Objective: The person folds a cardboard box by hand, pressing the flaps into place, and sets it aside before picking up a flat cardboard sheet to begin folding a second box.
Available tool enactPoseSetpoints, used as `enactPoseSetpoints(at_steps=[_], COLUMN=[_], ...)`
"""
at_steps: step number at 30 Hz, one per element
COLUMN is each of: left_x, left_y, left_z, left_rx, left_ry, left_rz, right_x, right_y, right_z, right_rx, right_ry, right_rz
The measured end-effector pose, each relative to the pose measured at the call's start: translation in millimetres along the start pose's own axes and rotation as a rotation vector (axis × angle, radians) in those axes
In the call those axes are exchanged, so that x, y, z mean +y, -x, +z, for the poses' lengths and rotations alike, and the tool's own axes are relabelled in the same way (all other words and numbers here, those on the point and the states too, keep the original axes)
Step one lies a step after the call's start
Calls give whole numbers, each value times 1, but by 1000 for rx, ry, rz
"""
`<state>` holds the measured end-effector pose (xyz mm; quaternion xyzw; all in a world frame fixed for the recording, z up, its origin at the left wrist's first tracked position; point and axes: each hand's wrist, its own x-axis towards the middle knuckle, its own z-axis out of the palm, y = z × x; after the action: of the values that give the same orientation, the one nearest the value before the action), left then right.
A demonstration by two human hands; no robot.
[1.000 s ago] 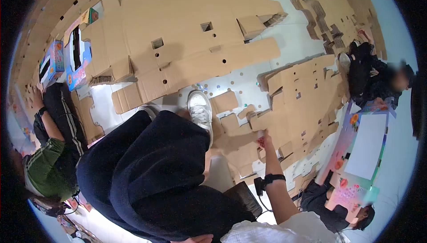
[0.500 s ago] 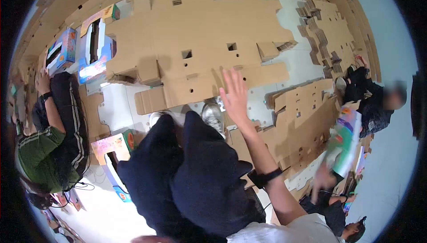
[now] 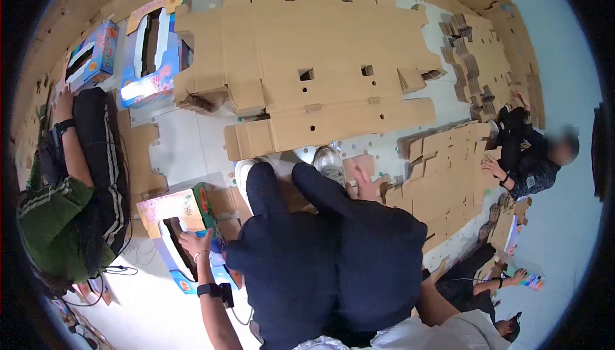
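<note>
My left hand (image 3: pixel 196 243) is over a printed cardboard box (image 3: pixel 168 206) on the floor to my left, its fingers apart at the edge of the long cut-out opening. Orange, purple, blue and green show on this box. My right hand (image 3: pixel 364 182) is low beyond my right knee, fingers spread and holding nothing, close to a small piece of brown cardboard on the floor. My thigh hides its wrist. In front of my shoes lies a stack of flat brown cardboard sheets (image 3: pixel 333 42) with square cut-outs and round holes.
Two more printed boxes, a near one (image 3: pixel 151 49) and a farther one (image 3: pixel 93 55), stand at the upper left. Cardboard stacks (image 3: pixel 448 164) lie to the right. A person in green (image 3: pixel 57 222) sits at left; people in dark clothes (image 3: pixel 535 164) are at right.
My right hand has drawn back from over the cardboard stack to beside my knee. My left hand has come into view at the box. At right, a person's printed box is no longer held up there.
</note>
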<state>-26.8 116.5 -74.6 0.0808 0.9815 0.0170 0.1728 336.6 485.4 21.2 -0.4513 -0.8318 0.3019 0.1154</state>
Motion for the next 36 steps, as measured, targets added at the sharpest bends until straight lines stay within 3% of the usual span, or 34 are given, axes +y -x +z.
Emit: enactPoseSetpoints(at_steps=[3,5,6,8,11,13,15,16,18,19,21,22,25,26,28,32,33,36], left_x=[2,-17,-27,-27,-31,-17,-32,-27,-15,-10,2,3,21,25,48,121,132,164], left_y=[6,15,12,14,17,16,13,17,31,39,59,63,97,109,140,237,259,318], left_z=[3,18,29,29,37,17,20,5,-35,-55,-104,-131,-220,-243,-298,-420,-436,-463], left_rx=[-12,143,-28,-78,32,-8,62,79,142,231,437,410,424,477,452,323,323,134], left_ry=[43,107,156,65,-63,-27,31,17,35,91,176,271,526,473,488,360,316,256], left_rz=[-92,-170,-319,-283,-187,-270,-220,-223,-205,-161,-42,-20,291,412,507,774,888,1152], right_x=[39,43,38,16,22,-3,-31,-20,-5,-5,-33,-51,-85,-73,-42,-100,-112,-119], right_y=[34,36,36,28,31,26,23,28,37,43,47,46,53,59,67,68,70,74], right_z=[25,25,23,8,19,4,-23,-22,-25,-29,-51,-68,-111,-109,-95,-165,-183,-219], right_rx=[-7,1,-77,-240,-240,-219,-282,-268,-204,-190,-241,-266,-339,-326,-13,62,69,172], right_ry=[-72,-103,-134,-195,-153,-178,-259,-264,-339,-352,-273,-233,-106,-125,-213,-378,-383,-769], right_rz=[64,106,176,377,349,351,440,428,13,-10,146,217,425,390,-67,-46,-69,-29])
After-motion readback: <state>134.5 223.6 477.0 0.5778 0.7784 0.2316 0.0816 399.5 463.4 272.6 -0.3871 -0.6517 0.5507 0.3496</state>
